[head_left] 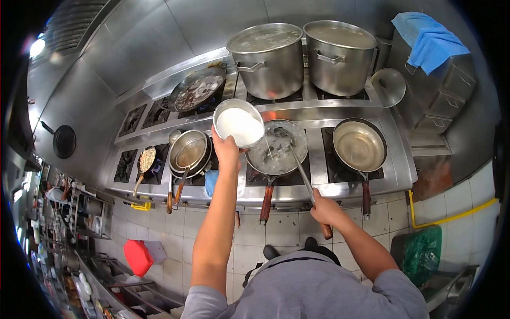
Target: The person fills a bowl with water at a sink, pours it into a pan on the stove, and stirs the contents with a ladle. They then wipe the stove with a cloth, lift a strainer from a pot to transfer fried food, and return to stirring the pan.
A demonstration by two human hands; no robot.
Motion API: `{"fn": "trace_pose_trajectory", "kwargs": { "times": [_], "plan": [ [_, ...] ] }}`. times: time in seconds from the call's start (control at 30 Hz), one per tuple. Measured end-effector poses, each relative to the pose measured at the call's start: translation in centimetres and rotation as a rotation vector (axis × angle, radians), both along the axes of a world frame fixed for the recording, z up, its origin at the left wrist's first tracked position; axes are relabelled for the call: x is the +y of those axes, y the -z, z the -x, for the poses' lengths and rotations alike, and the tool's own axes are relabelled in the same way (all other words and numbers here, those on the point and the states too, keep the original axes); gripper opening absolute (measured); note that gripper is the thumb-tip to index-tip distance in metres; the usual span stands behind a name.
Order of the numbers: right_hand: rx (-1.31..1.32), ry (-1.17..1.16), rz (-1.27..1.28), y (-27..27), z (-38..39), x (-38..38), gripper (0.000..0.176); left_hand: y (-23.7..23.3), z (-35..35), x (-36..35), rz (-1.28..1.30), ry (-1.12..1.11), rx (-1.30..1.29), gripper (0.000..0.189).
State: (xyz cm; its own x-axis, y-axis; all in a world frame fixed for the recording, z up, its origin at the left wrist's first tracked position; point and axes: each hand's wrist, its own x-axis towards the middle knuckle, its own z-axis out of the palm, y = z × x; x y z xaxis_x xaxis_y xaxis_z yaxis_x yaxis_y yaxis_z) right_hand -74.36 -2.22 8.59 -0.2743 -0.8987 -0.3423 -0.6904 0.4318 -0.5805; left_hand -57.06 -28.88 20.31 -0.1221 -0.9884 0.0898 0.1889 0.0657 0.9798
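My left hand (227, 151) grips a metal bowl (234, 103) of white liquid and holds it tilted over the front burners. A thin white stream runs from its right side into a pan (254, 164). Bubbling, cloudy liquid with dark pieces fills that pan, and its wooden handle points toward me. In my right hand (325, 208) is a long-handled ladle (303, 173) with a wooden grip. The ladle's far end sits in the pan's liquid, so its head is hidden. My left fingers are partly hidden under the bowl.
Two large stockpots (272, 69) stand at the back beside a wok (197, 91). A second pan (359, 146) sits at right. Left are strainers (189, 150) over a pan and a small pan of food (147, 159). A blue cloth (211, 182) hangs at the stove's front edge.
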Motion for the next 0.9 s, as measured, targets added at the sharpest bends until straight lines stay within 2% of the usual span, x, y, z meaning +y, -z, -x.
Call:
{"fn": "trace_pose_trajectory", "kwargs": {
  "times": [0.07,0.13,0.17,0.23,0.27,0.33,0.47,0.53,0.57,0.63,0.67,0.73,0.9],
  "plan": [
    [-0.004,-0.034,0.037,-1.1,0.4,1.0,0.065,-0.1,-0.1,0.1,0.003,0.000,0.004,0.078],
    [-0.673,0.061,-0.074,-3.8,0.8,1.5,0.048,0.0,-0.2,-0.1,0.006,0.014,0.002,0.078],
    [-0.672,0.060,-0.073,-3.9,1.1,1.5,0.048,0.1,-0.3,-0.1,0.006,0.013,0.003,0.078],
    [-1.124,0.141,-0.124,-4.1,1.9,1.7,0.029,0.3,-0.2,-0.1,0.004,0.002,0.024,0.079],
    [-1.122,0.141,-0.120,-4.1,2.2,1.9,0.029,0.3,-0.1,-0.2,0.007,0.004,0.026,0.079],
    [-1.549,0.255,-0.086,-4.1,2.5,2.3,0.022,0.2,-0.1,0.0,0.003,0.013,0.032,0.079],
    [-1.622,0.269,-0.027,-4.8,1.3,3.0,0.024,0.0,0.3,0.3,0.017,-0.044,0.039,0.073],
    [-1.455,0.149,0.051,-4.9,1.2,3.0,0.035,-0.2,0.2,0.4,0.010,-0.009,0.061,0.079],
    [-1.454,0.148,0.053,-5.1,1.2,3.0,0.035,-0.3,0.1,0.4,0.012,-0.008,0.062,0.079],
    [-1.261,0.091,0.153,-5.7,1.5,2.8,0.050,-0.7,0.2,0.4,0.007,-0.002,0.077,0.078],
    [-1.260,0.090,0.155,-5.9,1.7,2.6,0.050,-0.8,0.2,0.5,0.009,-0.002,0.078,0.078],
    [-1.057,0.128,0.180,-6.3,2.3,2.0,0.067,-1.0,0.2,0.5,-0.008,-0.018,0.042,0.078],
    [-0.820,0.109,0.238,-6.4,4.1,0.5,0.072,-1.2,0.5,0.6,-0.012,-0.030,0.037,0.078]
  ]
}}
